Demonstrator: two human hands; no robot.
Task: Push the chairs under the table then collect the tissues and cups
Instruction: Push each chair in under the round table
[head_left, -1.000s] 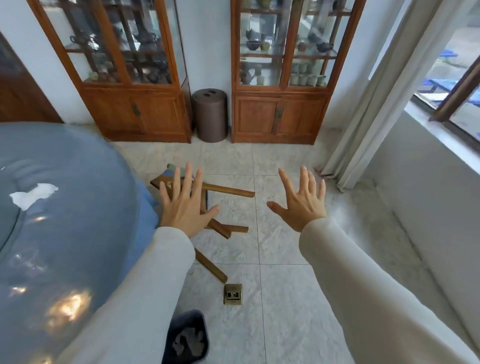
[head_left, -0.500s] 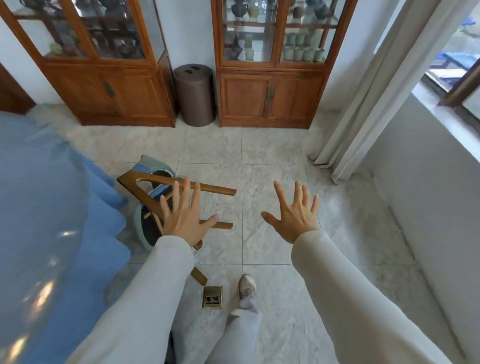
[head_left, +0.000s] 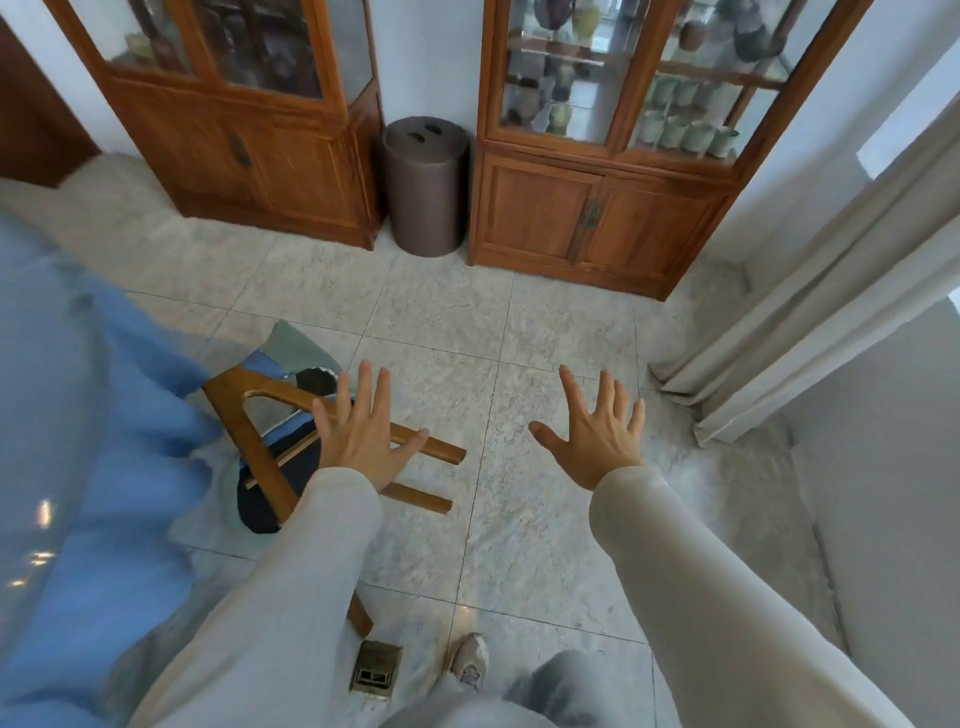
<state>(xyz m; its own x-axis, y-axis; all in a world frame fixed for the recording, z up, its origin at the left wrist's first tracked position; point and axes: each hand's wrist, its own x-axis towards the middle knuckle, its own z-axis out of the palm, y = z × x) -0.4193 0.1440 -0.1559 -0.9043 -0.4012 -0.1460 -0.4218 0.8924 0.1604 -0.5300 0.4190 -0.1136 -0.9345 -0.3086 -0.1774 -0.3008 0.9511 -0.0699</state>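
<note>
A wooden chair (head_left: 260, 447) with a blue and green cushion stands at the edge of the blue-clothed round table (head_left: 67, 441), its seat partly under the hanging cloth. My left hand (head_left: 363, 431) hovers over the chair's top rail with fingers spread straight; whether it touches the rail I cannot tell. My right hand (head_left: 597, 436) is held out over the floor tiles to the right, fingers spread, holding nothing. No tissues or cups show in this view.
Two wooden glass-door cabinets (head_left: 597, 208) stand against the far wall with a brown cylindrical bin (head_left: 426, 187) between them. A curtain (head_left: 805, 312) hangs at the right. A small brass floor socket (head_left: 376, 673) sits by my shoe (head_left: 470, 660).
The view has swung right and down, so less of the tabletop shows and the white tissue on it is out of frame. My foot has stepped forward. Both hands stay spread.
</note>
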